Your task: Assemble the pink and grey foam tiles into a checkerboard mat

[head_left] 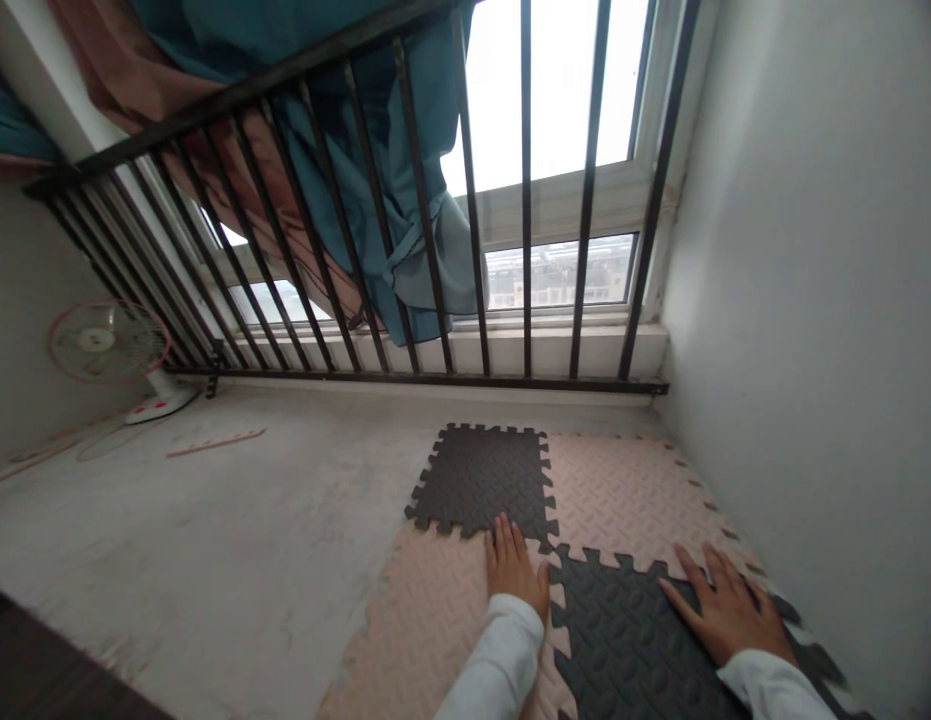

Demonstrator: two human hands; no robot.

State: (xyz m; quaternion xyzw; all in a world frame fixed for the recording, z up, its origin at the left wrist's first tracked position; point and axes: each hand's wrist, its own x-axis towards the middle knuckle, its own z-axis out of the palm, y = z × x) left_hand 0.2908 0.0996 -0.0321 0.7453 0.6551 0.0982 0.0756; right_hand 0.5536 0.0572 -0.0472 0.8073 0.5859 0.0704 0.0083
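Interlocking foam floor mats lie in the corner by the wall: a dark tile [480, 480] and a pink tile [630, 495] at the back, a pink tile [427, 620] and a dark tile [630, 640] in front. My left hand [514, 568] lies flat with fingers together, pressing on the seam where the front pink tile meets the back dark tile. My right hand [724, 605] rests flat with fingers spread on the right side of the front dark tile. Both hands hold nothing. White sleeves cover my wrists.
Black metal railing bars [525, 200] run along the window sill [472, 350] ahead. Teal and pink curtains [375, 180] hang behind them. A small fan [112, 345] stands at the left wall. A thin strip [217, 441] lies on the bare concrete floor [210, 540]. A white wall [810, 300] closes the right.
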